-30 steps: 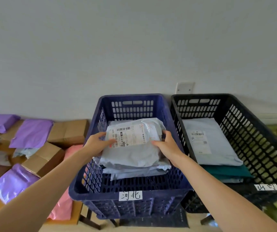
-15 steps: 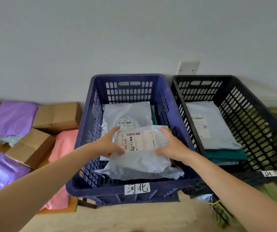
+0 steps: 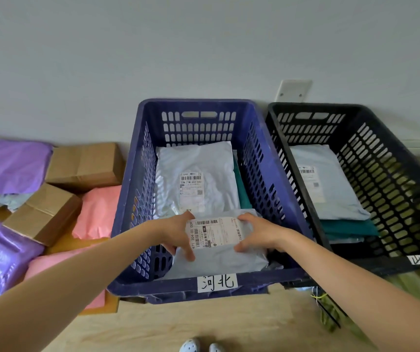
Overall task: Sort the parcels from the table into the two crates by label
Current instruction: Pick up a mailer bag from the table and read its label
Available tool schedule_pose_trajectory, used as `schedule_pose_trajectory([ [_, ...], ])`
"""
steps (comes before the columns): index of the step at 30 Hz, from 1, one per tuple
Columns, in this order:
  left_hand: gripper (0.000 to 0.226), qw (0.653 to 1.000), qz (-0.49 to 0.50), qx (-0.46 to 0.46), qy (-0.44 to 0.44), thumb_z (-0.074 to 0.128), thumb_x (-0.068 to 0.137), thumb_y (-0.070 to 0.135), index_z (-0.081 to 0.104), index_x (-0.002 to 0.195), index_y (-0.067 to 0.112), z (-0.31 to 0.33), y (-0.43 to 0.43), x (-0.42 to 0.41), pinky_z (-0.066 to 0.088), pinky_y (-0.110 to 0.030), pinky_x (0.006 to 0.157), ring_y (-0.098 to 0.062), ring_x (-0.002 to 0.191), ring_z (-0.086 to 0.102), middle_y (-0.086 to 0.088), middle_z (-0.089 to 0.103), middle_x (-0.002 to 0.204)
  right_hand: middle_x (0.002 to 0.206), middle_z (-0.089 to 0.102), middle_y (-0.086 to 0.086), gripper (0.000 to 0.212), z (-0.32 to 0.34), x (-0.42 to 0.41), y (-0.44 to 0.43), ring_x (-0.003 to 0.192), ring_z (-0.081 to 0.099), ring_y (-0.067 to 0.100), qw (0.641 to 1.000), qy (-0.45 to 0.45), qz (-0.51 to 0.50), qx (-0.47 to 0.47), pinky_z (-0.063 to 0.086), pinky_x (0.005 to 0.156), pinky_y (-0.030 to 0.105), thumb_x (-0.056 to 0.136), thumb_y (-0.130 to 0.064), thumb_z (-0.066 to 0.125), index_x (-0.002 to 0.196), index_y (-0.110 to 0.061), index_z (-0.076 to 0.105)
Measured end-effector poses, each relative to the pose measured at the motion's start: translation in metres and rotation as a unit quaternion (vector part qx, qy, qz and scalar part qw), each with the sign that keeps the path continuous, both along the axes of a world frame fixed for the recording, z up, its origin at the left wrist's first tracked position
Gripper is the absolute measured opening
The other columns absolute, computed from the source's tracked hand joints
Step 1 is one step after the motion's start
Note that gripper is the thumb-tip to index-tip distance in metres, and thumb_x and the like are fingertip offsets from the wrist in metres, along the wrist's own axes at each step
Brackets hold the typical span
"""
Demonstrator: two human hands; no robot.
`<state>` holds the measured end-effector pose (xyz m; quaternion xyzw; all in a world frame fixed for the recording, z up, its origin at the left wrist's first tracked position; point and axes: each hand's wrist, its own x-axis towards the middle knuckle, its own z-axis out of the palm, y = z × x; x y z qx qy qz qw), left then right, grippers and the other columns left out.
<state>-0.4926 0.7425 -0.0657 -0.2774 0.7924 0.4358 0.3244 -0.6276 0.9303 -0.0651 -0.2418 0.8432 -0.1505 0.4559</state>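
A grey parcel [image 3: 219, 257] with a white barcode label lies low inside the blue crate [image 3: 267, 174], at its near end. My left hand [image 3: 178, 233] grips its left edge and my right hand [image 3: 257, 233] grips its right edge. Behind it in the same crate lies another grey parcel [image 3: 196, 179] on a green one [image 3: 241, 186]. The black crate [image 3: 381, 158] to the right holds a grey parcel [image 3: 325, 184] on green ones [image 3: 348, 228]. Each crate has a handwritten white label on its near wall.
On the low table at the left lie purple parcels [image 3: 13, 166], pink parcels [image 3: 99, 212] and brown cardboard boxes [image 3: 84, 165]. A white wall plate [image 3: 294, 90] sits behind the crates. Olive cloth [image 3: 406, 283] lies by the black crate. Shoe tips [image 3: 200, 346] show on the wooden floor.
Both hands have lowered the grey parcel from above the blue crate's rim down into its near end. The view has tilted down, so the crates sit lower and larger.
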Motion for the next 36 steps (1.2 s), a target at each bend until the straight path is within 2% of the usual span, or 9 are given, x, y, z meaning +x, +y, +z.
schedule_pose_trajectory([
  [3, 0.093, 1.0, -0.012, 0.004, -0.015, 0.081, 0.07, 0.001, 0.023, 0.14, 0.019, -0.007, 0.007, -0.005, 0.056, -0.022, 0.056, -0.021, 0.1, 0.059, 0.006, 0.052, 0.102, 0.149, 0.031, 0.002, 0.092, -0.003, -0.001, -0.002, 0.117, 0.043, 0.021, 1.0, 0.007, 0.016, 0.024, 0.039, 0.089, 0.027, 0.079, -0.019, 0.077, 0.151, -0.027, 0.02],
  [8, 0.086, 0.998, -0.053, -0.023, -0.004, 0.082, 0.07, 0.003, 0.023, 0.131, 0.015, -0.02, 0.022, -0.01, 0.058, -0.026, 0.06, -0.024, 0.101, 0.058, -0.006, 0.051, 0.124, 0.144, 0.036, 0.007, 0.09, -0.009, 0.0, -0.004, 0.116, 0.047, 0.025, 0.994, 0.053, 0.061, 0.072, 0.046, 0.082, 0.032, 0.078, -0.017, 0.078, 0.149, -0.023, 0.022],
  [13, 0.093, 0.986, -0.126, -0.109, 0.026, 0.086, 0.067, 0.021, 0.021, 0.134, 0.012, -0.032, 0.029, -0.009, 0.053, -0.039, 0.091, -0.027, 0.109, 0.056, -0.009, 0.056, 0.124, 0.145, 0.025, 0.013, 0.089, -0.014, 0.002, -0.002, 0.121, 0.048, 0.033, 0.972, 0.144, 0.129, 0.135, 0.045, 0.102, 0.041, 0.076, -0.03, 0.079, 0.147, -0.025, 0.025],
  [16, 0.097, 0.94, -0.234, -0.244, 0.047, 0.081, 0.069, 0.046, 0.024, 0.142, 0.017, -0.024, 0.023, -0.007, 0.05, -0.035, 0.084, -0.026, 0.108, 0.058, -0.007, 0.053, 0.128, 0.15, 0.014, 0.016, 0.088, -0.006, 0.005, -0.001, 0.121, 0.047, 0.035, 0.936, 0.235, 0.223, 0.141, 0.047, 0.098, 0.043, 0.077, -0.029, 0.077, 0.147, -0.026, 0.023],
  [19, 0.103, 0.874, -0.324, -0.352, 0.082, 0.073, 0.073, 0.057, 0.011, 0.151, 0.033, -0.015, 0.018, -0.002, 0.05, -0.038, 0.084, -0.029, 0.117, 0.053, -0.013, 0.034, 0.143, 0.159, -0.004, 0.006, 0.104, 0.002, 0.004, 0.002, 0.142, 0.021, 0.034, 0.905, 0.267, 0.317, 0.099, 0.041, 0.104, 0.045, 0.075, -0.022, 0.08, 0.151, -0.039, 0.013],
  [21, 0.092, 0.849, -0.388, -0.347, 0.092, 0.067, 0.082, 0.051, 0.004, 0.149, 0.049, -0.007, 0.015, 0.002, 0.05, -0.041, 0.091, -0.033, 0.126, 0.046, -0.015, 0.014, 0.155, 0.16, -0.014, -0.002, 0.11, 0.003, 0.002, 0.003, 0.147, 0.008, 0.03, 0.907, 0.215, 0.352, 0.087, 0.035, 0.11, 0.047, 0.073, -0.018, 0.081, 0.149, -0.047, 0.007],
  [24, 0.063, 0.846, -0.443, -0.287, 0.076, 0.057, 0.095, 0.035, 0.022, 0.144, 0.056, 0.0, 0.012, 0.006, 0.045, -0.038, 0.098, -0.032, 0.126, 0.049, -0.007, -0.002, 0.162, 0.161, -0.012, 0.001, 0.112, -0.002, -0.001, 0.004, 0.148, 0.002, 0.03, 0.893, 0.185, 0.395, 0.109, 0.02, 0.118, 0.05, 0.074, -0.019, 0.082, 0.148, -0.05, 0.005],
  [28, 0.043, 0.862, -0.431, -0.256, 0.07, 0.055, 0.096, 0.021, 0.052, 0.134, 0.042, -0.006, 0.01, 0.009, 0.041, -0.034, 0.104, -0.031, 0.123, 0.051, -0.01, 0.003, 0.162, 0.161, -0.006, 0.006, 0.113, -0.005, -0.002, 0.0, 0.148, 0.006, 0.032, 0.878, 0.187, 0.423, 0.127, 0.021, 0.118, 0.048, 0.075, -0.02, 0.081, 0.148, -0.05, 0.001],
  [36, 0.044, 0.901, -0.387, -0.186, 0.066, 0.058, 0.094, 0.016, 0.055, 0.134, 0.032, -0.015, 0.008, 0.005, 0.035, -0.027, 0.102, -0.029, 0.123, 0.048, -0.011, 0.018, 0.158, 0.158, 0.013, 0.007, 0.117, -0.02, -0.009, -0.002, 0.143, 0.02, 0.032, 0.87, 0.21, 0.43, 0.12, 0.031, 0.113, 0.047, 0.07, -0.028, 0.084, 0.147, -0.053, -0.001],
])
